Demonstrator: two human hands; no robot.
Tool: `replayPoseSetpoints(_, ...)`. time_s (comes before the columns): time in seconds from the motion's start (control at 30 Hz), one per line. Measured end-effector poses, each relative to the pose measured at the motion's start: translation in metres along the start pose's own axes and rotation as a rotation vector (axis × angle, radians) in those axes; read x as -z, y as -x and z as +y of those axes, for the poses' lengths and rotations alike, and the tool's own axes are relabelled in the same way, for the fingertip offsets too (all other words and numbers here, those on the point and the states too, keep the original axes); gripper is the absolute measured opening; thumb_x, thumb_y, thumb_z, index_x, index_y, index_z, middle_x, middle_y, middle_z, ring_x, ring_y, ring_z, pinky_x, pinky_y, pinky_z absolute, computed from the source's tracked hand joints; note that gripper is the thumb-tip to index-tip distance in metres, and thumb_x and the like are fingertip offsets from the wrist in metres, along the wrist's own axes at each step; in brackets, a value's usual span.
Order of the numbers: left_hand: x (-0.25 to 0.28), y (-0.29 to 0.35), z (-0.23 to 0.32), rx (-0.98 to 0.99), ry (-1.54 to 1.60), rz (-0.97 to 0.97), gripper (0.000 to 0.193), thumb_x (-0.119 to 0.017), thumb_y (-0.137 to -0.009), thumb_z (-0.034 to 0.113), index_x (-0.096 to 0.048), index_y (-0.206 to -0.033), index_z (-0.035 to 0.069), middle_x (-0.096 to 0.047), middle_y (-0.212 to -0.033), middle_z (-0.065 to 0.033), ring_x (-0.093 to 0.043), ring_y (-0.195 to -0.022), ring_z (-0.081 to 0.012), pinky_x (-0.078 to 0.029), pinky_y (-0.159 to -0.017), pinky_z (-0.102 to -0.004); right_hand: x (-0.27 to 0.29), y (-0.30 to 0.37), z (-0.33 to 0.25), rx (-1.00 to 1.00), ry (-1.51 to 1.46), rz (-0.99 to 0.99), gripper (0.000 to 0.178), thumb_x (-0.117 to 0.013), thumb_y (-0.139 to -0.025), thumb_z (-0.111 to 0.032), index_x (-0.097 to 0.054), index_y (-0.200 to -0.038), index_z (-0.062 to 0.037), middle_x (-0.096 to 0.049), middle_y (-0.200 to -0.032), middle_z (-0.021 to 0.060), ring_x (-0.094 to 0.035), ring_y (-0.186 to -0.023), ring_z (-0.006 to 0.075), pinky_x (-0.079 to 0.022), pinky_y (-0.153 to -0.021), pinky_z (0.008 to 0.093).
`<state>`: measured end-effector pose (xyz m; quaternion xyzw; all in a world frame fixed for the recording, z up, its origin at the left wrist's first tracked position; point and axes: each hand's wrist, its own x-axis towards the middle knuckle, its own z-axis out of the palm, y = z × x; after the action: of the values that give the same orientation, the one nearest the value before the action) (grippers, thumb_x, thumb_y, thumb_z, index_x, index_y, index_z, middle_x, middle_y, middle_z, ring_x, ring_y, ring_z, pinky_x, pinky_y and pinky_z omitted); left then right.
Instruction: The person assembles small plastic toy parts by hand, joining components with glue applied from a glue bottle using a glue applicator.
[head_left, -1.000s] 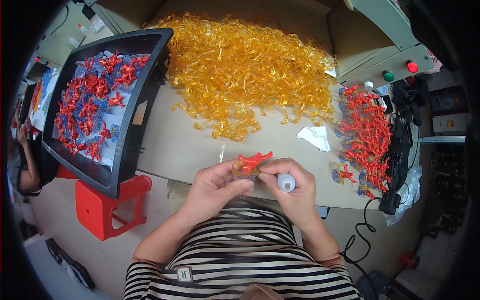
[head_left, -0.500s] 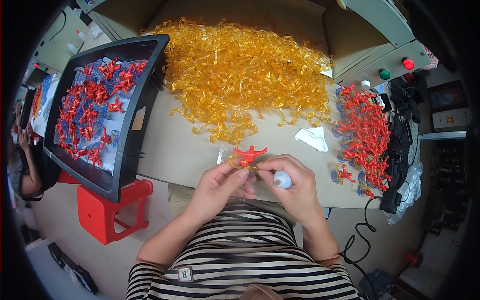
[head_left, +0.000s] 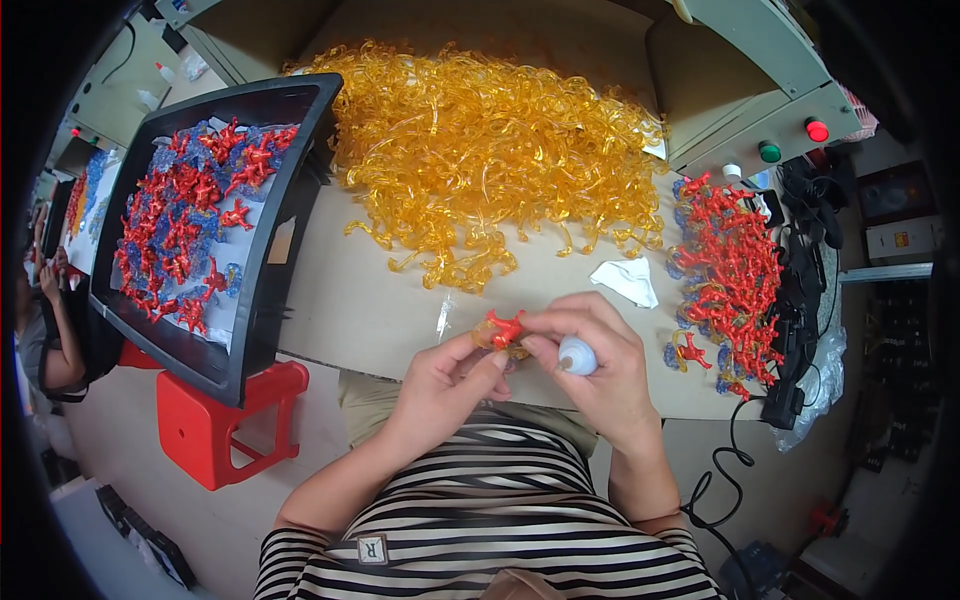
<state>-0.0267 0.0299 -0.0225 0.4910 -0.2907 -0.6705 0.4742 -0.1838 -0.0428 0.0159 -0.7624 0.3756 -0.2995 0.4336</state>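
The left hand (head_left: 440,385) pinches a small red branching piece (head_left: 505,328) between thumb and fingertips, its grip closed on the lower part, where an amber bit shows underneath. The right hand (head_left: 600,365) meets it from the right: its fingertips touch the same red piece while the palm and lower fingers clasp a small white bottle (head_left: 577,355), so this grip is also closed. Both hands hover just above the near edge of the table (head_left: 350,310), in front of the person's striped shirt. Just beyond the hands, a large heap of clear orange curly pieces (head_left: 480,160) covers the far middle of the table. To the right lies a crumpled white tissue (head_left: 625,280), and further right a pile of red branching pieces (head_left: 735,275) mixed with bluish bits. On the left, a black tray (head_left: 260,300) leans tilted at the table's edge, holding more red pieces on a light sheet. Below it, near left, stands a red stool (head_left: 225,425). At the far right, a grey box carries a red button (head_left: 817,130) and a green button (head_left: 769,152).
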Motion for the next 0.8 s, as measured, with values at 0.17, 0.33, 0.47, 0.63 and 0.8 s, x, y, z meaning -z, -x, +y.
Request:
replayPoseSetpoints(0.17,-0.001,0.002,-0.003,-0.099,-0.228,0.000,0.022,-0.048,-0.087,0.005,-0.053,-0.108,-0.002,-0.058,-0.086,-0.0058,-0.057,-0.072,-0.0106,-0.050,-0.065,-0.0231,-0.008,-0.009,-0.008,0.075,0.032,0.041,0.036,-0.065,-0.065,0.001,-0.059,-0.099,-0.0058,-0.060,-0.086,0.0074,-0.058,-0.086,0.0236,-0.047,-0.072,0.0316)
replayPoseSetpoints(0.33,-0.004,0.002,0.006,-0.250,-0.524,-0.019,0.015,-0.055,-0.082,0.005,-0.058,-0.094,-0.004,-0.057,-0.080,-0.0035,-0.053,-0.066,-0.0062,-0.045,-0.059,-0.0195,-0.003,-0.007,-0.001,0.157,0.235,-0.072,0.030,-0.067,-0.062,-0.004,-0.059,-0.090,-0.0080,-0.059,-0.085,0.0060,-0.057,-0.080,0.0260,-0.046,-0.068,0.0333)
replayPoseSetpoints(0.47,-0.006,0.002,0.014,-0.228,-0.646,-0.050,0.020,-0.057,-0.080,0.009,-0.059,-0.098,0.001,-0.060,-0.080,-0.0122,-0.057,-0.063,-0.0156,-0.047,-0.059,-0.0256,0.005,-0.007,-0.006,0.126,0.286,-0.137,0.027,-0.068,-0.059,0.000,-0.059,-0.084,-0.0035,-0.059,-0.081,0.0090,-0.059,-0.077,0.0258,-0.047,-0.067,0.0323)
replayPoseSetpoints(0.63,0.000,0.000,0.005,0.009,-0.396,-0.120,0.021,-0.055,-0.084,0.012,-0.058,-0.102,0.001,-0.059,-0.077,-0.0064,-0.056,-0.065,-0.0097,-0.048,-0.060,-0.0248,0.002,-0.006,-0.009,-0.090,0.179,-0.143,0.027,-0.068,-0.069,-0.004,-0.061,-0.095,-0.0055,-0.060,-0.082,0.0068,-0.058,-0.071,0.0163,-0.045,-0.065,0.0270)
replayPoseSetpoints(0.8,0.008,-0.001,0.003,0.171,0.042,-0.180,0.027,-0.049,-0.090,0.015,-0.053,-0.114,0.002,-0.058,-0.086,-0.0041,-0.058,-0.074,-0.0097,-0.051,-0.071,-0.0231,0.015,-0.002,-0.004,-0.078,0.025,0.069,0.034,-0.068,-0.074,-0.012,-0.057,-0.105,-0.0038,-0.060,-0.091,0.0087,-0.059,-0.079,0.0166,-0.046,-0.069,0.0267)
